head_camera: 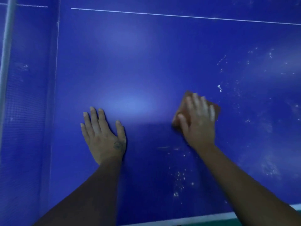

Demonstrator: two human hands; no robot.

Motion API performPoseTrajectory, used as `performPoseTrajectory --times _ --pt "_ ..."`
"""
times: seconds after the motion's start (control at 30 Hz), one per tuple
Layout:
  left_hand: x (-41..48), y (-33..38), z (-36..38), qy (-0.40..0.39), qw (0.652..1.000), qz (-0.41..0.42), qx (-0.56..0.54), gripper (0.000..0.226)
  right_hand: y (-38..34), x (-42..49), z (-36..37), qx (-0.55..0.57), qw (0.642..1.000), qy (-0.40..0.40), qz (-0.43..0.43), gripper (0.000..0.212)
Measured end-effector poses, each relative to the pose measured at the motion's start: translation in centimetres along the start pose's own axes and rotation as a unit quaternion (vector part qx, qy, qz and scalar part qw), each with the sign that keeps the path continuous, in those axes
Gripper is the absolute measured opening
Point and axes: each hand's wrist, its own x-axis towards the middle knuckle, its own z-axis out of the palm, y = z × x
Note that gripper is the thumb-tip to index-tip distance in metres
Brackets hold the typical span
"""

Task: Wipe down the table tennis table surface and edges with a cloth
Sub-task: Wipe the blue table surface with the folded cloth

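- Forearms enter from the bottom of the view, both reaching over the white near edge (187, 220) of the table tennis table (146, 62).
- Left hand (104, 136): lies flat on the blue surface, fingers spread and pinching nothing. Judged purpose: to brace the body while it leans over the table.
- Right hand (197, 121): pressed palm-down on a brownish-orange cloth (215, 110), fingers laid close together over it. The flat press puts a broad patch of fabric against the surface. Motion blur hides the finer details of the grip.
- Cloth position: on the playing surface under the right hand, to the right of the left hand, with its corners showing past the fingers.
- White specks and smears (179, 178) lie near the right forearm and across the right part of the table, so that area looks unwiped. The cloth sits at the border of this soiled zone.
- Net (24, 111) stands at the left.
- White centre line (179, 15) crosses the far part.
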Motion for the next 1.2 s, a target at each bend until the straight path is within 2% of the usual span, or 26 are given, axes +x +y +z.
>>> performPoseTrajectory --times 0.07,0.1,0.17,0.2,0.27,0.37,0.47,0.53,0.63,0.7,0.77,0.83,0.93,1.03,1.13,1.2 --pt "0.1 0.1 -0.4 -0.002 1.000 0.003 -0.012 0.070 0.2 0.1 -0.4 -0.002 0.991 0.015 0.135 0.069" --pt "0.1 0.1 -0.5 -0.007 1.000 0.002 -0.016 0.070 -0.8 0.1 -0.5 0.004 0.984 0.017 0.175 0.070" --pt "0.2 0.2 -1.0 -0.022 0.999 -0.004 -0.029 0.070 -4.3 -0.2 -0.4 0.014 0.980 0.019 0.197 0.071" --pt "0.1 0.1 -1.2 -0.030 0.999 -0.007 -0.043 0.070 -6.4 -0.8 -0.2 0.011 0.984 0.016 0.175 0.072" --pt "0.0 -0.4 -1.6 -0.035 0.996 0.002 -0.078 0.070 -10.2 -2.7 0.6 0.005 0.997 0.007 0.073 0.071" --pt "-1.5 -2.9 -2.3 -0.062 0.992 0.092 -0.055 0.067 -11.8 -6.6 1.3 0.025 0.996 -0.013 -0.082 0.069" --pt "-5.8 -5.9 -3.3 -0.078 0.987 0.142 -0.015 0.067 -7.8 -7.9 0.4 0.037 0.992 -0.029 -0.116 0.067" --pt "-8.7 -6.9 -3.9 -0.082 0.988 0.133 0.003 0.069 -4.1 -7.9 -0.5 0.013 0.997 -0.043 -0.061 0.067" --pt "-10.0 -7.1 -4.0 -0.080 0.989 0.123 0.018 0.071 -0.2 -8.0 -1.5 0.001 0.993 -0.059 0.101 0.071" --pt "-9.6 -7.0 -3.8 -0.076 0.989 0.121 0.027 0.071 -1.1 -7.7 -1.5 0.001 0.981 -0.064 0.186 0.076" --pt "-9.8 -7.0 -3.9 -0.081 0.990 0.115 0.032 0.071 -4.2 -7.4 -1.0 0.011 0.977 -0.060 0.206 0.078" --pt "-10.0 -6.9 -4.0 -0.081 0.990 0.114 0.025 0.071 -8.3 -7.7 -0.4 0.012 0.986 -0.050 0.159 0.076" --pt "-9.8 -7.0 -4.1 -0.074 0.990 0.120 0.012 0.071 -13.2 -10.0 0.9 0.003 0.999 -0.029 0.033 0.072" --pt "-9.9 -6.9 -4.2 -0.075 0.990 0.115 0.010 0.071 -12.5 -12.3 1.6 0.011 0.998 -0.024 -0.054 0.070" --pt "-9.9 -6.9 -4.2 -0.079 0.990 0.113 0.009 0.072 -7.9 -13.0 1.0 0.009 0.996 -0.033 -0.078 0.068" --pt "-9.9 -6.8 -4.3 -0.077 0.991 0.111 0.005 0.071 -4.1 -13.1 0.1 0.001 0.998 -0.051 -0.032 0.069"
